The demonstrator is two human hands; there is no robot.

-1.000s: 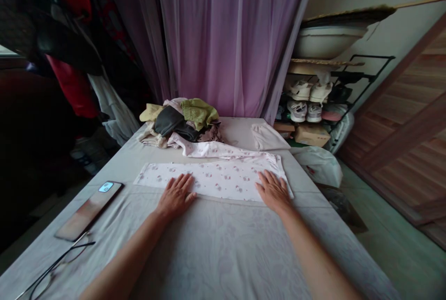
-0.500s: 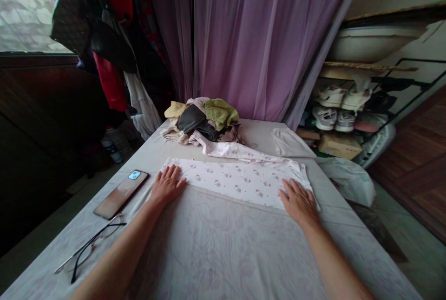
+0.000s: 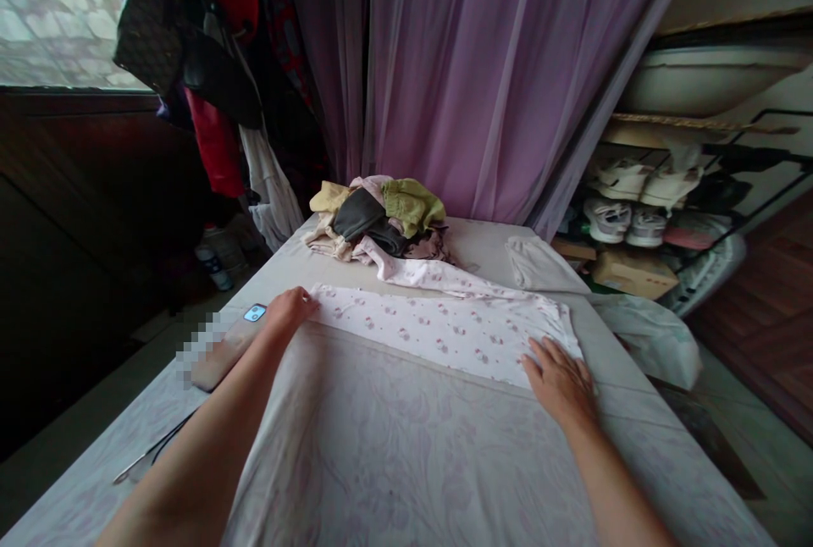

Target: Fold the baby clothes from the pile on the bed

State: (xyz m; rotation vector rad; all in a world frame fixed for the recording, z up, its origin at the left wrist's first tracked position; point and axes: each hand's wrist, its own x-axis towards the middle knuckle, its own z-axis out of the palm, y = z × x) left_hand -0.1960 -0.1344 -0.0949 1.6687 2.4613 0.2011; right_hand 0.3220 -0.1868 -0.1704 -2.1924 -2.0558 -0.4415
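Observation:
White printed pants (image 3: 438, 328) with small reddish figures lie spread across the table, one leg flat towards me. The other leg (image 3: 432, 273) runs behind it, crumpled, to the clothes pile. At the flat leg's left end, my left hand (image 3: 292, 310) has its fingers closed together on the hem corner. My right hand (image 3: 562, 378) rests with fingers spread on the right end of the pants, near the waist. A light cloth (image 3: 394, 437) with a faint floral pattern covers the table in front of them.
A heap of clothes (image 3: 381, 217) sits at the table's far end, with a folded pale garment (image 3: 543, 266) to its right. By my left forearm lie a phone (image 3: 232, 344) and partly hidden glasses (image 3: 152, 447). A shoe rack (image 3: 717, 183) stands right; bags (image 3: 149, 39) hang left.
My left hand has gone from lying flat with fingers spread to closing on the hem corner. My right hand stays flat on the pants. The view has shifted slightly.

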